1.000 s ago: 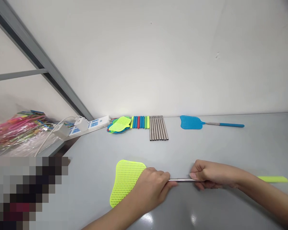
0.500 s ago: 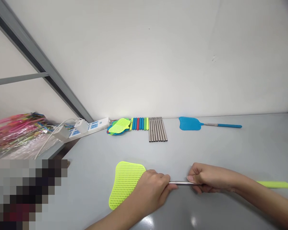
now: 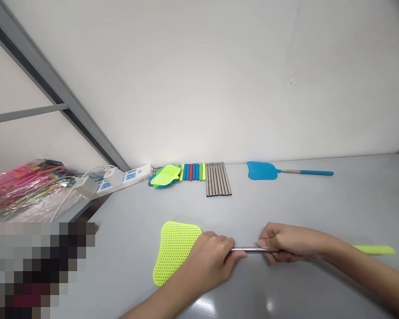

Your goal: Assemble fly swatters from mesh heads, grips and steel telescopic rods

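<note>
A yellow-green fly swatter (image 3: 176,250) with a perforated head lies across the near part of the table, held in both hands. My left hand (image 3: 213,257) is closed around the shaft just beside the head and covers the joint there. Farther right, my right hand (image 3: 282,243) grips the metal rod, thumb and fingers pinched on it. A short stretch of bare silver rod (image 3: 249,250) shows between the hands. The yellow-green handle (image 3: 374,250) sticks out beyond my right forearm, which hides its inner end.
Along the wall lie a pile of swatter heads (image 3: 166,176), several coloured handles (image 3: 193,172), several metal rods (image 3: 218,179) and a blue fly swatter (image 3: 262,170). A power strip (image 3: 136,174) with plugs sits left, near plastic-wrapped goods (image 3: 26,186).
The swatter and both hands appear slightly higher in the view, and the handle end sits a little farther left. Both hands keep their grip on the shaft.
</note>
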`<state>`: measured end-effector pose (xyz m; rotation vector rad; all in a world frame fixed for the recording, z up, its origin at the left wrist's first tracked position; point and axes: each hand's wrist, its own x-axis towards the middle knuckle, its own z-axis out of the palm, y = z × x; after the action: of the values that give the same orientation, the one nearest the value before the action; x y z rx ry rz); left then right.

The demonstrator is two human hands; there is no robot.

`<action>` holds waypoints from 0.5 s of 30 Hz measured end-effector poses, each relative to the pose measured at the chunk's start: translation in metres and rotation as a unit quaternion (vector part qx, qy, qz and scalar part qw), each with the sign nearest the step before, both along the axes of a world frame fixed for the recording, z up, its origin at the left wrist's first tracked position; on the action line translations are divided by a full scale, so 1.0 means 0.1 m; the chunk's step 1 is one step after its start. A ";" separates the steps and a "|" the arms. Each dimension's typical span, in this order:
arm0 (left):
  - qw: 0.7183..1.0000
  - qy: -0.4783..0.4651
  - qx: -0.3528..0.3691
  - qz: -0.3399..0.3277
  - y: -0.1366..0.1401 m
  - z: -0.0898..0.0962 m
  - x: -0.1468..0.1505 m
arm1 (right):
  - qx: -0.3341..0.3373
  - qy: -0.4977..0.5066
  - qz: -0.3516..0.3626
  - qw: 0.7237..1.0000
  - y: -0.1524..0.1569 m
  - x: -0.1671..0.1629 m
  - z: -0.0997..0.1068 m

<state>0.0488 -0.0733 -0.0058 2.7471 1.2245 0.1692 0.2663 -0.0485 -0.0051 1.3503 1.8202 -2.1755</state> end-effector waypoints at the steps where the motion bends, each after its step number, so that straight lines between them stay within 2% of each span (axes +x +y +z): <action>1: 1.000 -0.005 -0.007 -0.001 0.00 0.01 0.00 | -0.002 0.001 0.001 1.000 0.00 0.00 0.00; 7: 0.996 -0.057 -0.058 -0.025 0.01 0.07 0.01 | -0.015 0.017 0.006 1.000 0.02 0.02 0.00; 15: 0.993 -0.080 -0.076 -0.030 0.05 0.08 -0.01 | -0.004 0.039 0.021 0.999 0.05 0.05 0.03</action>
<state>0.0480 -0.0681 0.0019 2.5796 1.0672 0.2735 0.2712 -0.0434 -0.0023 1.2312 1.8452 -2.2437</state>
